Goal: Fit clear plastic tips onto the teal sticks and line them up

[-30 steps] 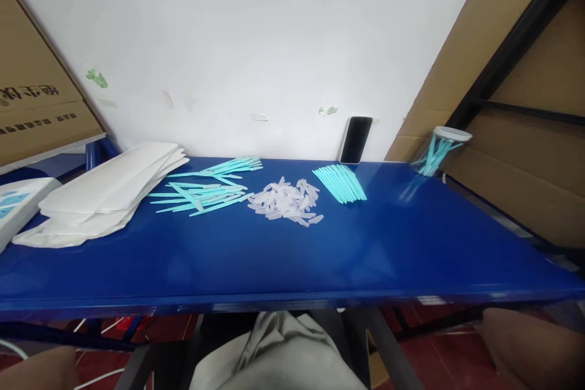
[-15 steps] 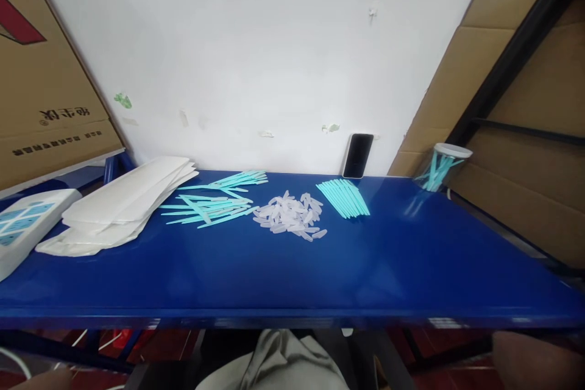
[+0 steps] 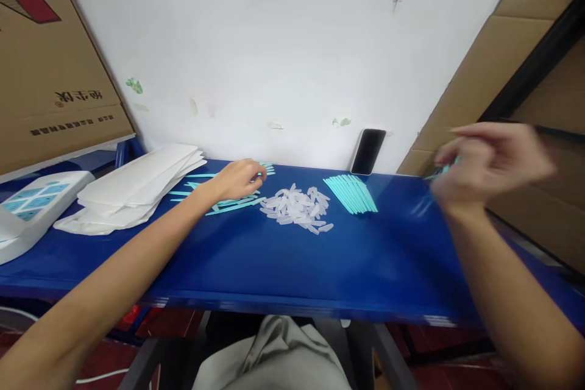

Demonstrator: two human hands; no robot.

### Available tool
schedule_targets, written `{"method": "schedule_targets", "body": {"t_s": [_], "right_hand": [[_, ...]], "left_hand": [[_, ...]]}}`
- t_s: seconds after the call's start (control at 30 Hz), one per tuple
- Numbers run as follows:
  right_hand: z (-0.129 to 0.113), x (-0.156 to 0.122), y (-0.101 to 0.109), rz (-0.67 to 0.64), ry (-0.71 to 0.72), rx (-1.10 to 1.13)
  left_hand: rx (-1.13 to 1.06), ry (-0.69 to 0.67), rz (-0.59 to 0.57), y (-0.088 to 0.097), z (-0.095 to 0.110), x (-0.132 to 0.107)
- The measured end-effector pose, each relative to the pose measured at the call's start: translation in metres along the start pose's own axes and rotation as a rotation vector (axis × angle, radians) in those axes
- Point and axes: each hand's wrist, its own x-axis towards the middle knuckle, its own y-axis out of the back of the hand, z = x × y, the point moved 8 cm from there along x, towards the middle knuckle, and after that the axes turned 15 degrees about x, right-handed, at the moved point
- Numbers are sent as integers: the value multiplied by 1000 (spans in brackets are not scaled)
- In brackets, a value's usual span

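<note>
My left hand (image 3: 238, 179) rests on the loose pile of teal plastic sticks (image 3: 228, 202) at the back of the blue table (image 3: 292, 262), its fingers curled down onto the sticks. To the right of that pile lies a heap of small clear plastic caps (image 3: 298, 207). Further right is a neat row of teal sticks (image 3: 351, 192). My right hand (image 3: 484, 161) is raised at the right, smeared by motion, in front of the clear jar, which it hides almost wholly. Its fingers are too blurred to read.
A stack of white paper sleeves (image 3: 132, 189) lies at the left, with a white device (image 3: 27, 210) beside it. A dark phone (image 3: 368, 151) leans on the white wall. Cardboard boxes stand at the left (image 3: 41, 73) and right (image 3: 516, 61).
Both arms have come up from below the table edge. The left hand has reached the loose teal sticks and the right hand has swung up toward the jar. The camera has tilted slightly.
</note>
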Motion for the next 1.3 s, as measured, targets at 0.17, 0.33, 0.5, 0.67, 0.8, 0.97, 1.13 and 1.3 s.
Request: {"method": "schedule_targets", "body": {"t_s": [0.17,0.33,0.5,0.67,0.8,0.97,1.13,1.3], "right_hand": [[50,-38,-37,-221,-152,-168],[81,-73,-50,-469,-312,-329],[84,-76,-47,-466,-342,-322],[91,-78,-45,-460,-393,-308],[90,-77,-44,-438,-401,-276],[81,-77,-49,-424,-318,-176],[51,-80,-59,-463,-176,-78],[-34,-78,-94,-594,52,170]], "left_hand": [[84,-38,12,-40,4,8],[136,-41,17,-56,19,2],[80,17,5,-62,16,3],[76,135,29,-67,7,1],[20,259,50,-60,-2,-1],[14,337,261,-24,-7,-8],[22,94,724,29,18,-20],[-326,-112,1130,84,67,-31]]}}
